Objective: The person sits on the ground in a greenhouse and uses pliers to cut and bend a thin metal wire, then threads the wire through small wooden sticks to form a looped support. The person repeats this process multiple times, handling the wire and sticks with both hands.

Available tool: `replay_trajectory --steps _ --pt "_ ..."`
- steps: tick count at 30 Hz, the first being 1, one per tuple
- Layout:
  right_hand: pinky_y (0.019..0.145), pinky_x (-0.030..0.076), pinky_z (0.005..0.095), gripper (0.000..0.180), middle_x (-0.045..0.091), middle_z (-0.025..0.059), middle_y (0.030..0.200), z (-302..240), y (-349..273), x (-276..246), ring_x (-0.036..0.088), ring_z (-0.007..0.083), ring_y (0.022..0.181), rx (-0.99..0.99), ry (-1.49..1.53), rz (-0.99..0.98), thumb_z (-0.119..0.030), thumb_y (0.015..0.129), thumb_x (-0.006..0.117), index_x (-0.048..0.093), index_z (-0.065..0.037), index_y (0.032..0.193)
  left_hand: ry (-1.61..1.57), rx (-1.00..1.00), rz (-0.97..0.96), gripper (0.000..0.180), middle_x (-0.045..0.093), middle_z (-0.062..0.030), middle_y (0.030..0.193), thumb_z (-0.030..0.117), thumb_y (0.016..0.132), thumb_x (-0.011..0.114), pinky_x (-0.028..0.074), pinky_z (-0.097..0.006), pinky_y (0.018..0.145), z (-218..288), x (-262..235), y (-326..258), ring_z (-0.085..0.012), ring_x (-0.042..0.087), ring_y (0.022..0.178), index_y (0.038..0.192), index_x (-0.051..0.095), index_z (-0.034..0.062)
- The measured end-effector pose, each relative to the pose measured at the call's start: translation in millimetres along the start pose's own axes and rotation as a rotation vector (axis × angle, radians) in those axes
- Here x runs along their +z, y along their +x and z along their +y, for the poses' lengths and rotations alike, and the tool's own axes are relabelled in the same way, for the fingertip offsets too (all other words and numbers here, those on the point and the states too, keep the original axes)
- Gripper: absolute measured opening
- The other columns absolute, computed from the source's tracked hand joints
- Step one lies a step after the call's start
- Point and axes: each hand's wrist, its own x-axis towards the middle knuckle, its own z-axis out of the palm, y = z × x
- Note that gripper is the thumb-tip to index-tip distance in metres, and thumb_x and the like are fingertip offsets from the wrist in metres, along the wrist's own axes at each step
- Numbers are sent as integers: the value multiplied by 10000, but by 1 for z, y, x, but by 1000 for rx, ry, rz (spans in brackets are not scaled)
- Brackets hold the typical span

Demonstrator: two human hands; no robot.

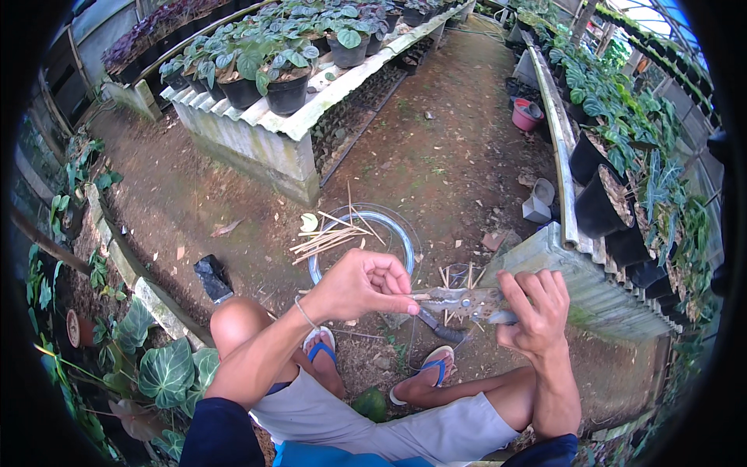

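My left hand [372,286] is closed in a pinch on the end of a thin light-brown stick [420,296], in front of my knees. My right hand [537,311] grips a worn, grey-brown, plier-like metal tool [469,302] with a round pivot. The tool's narrow end meets the stick close to my left fingertips; whether its jaws are closed on it I cannot tell. Below the tool shows a dark-handled implement [442,328], its other end partly hidden. A pile of thin sticks [331,238] lies on a coil of shiny wire [408,253], beyond my left hand.
Concrete benches [241,148] with potted plants stand ahead; another bench [591,280] with black pots is close on my right. On the soil lie a black bundle [212,278] and more short sticks [455,276]. Large-leaved plants [167,373] grow at left. A pink pot [526,114] stands farther off.
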Motion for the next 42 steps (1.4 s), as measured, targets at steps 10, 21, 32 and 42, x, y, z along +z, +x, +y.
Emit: replay_trajectory --steps 10,21,32,42 --pt "663 415 405 627 590 67 859 -3 -2 -1 536 258 723 44 2 -31 -318 541 650 734 -51 1103 -61 94 10 223 777 -44 893 103 840 909 566 -199 712 -3 2 0 -55 714 814 867 694 49" --pt "636 412 403 618 574 62 793 -2 -1 -3 533 263 694 83 98 -21 -247 513 675 732 -42 1093 -79 252 43 184 777 -82 891 20 839 886 608 -231 767 -1 8 -4 -92 736 836 831 702 19" --pt "856 416 458 732 585 105 1004 -3 4 -9 554 312 915 165 -39 -81 -164 497 694 681 -52 1220 -166 215 48 179 771 -73 919 55 879 862 586 -232 753 -11 -2 2 -85 723 852 931 695 15" --pt "650 504 289 373 741 77 1036 -31 -7 10 603 77 755 827 1197 -15 9 830 713 582 -12 1179 -278 286 222 309 768 -92 990 55 926 811 598 -254 796 -21 19 11 -118 728 895 1188 683 -48"
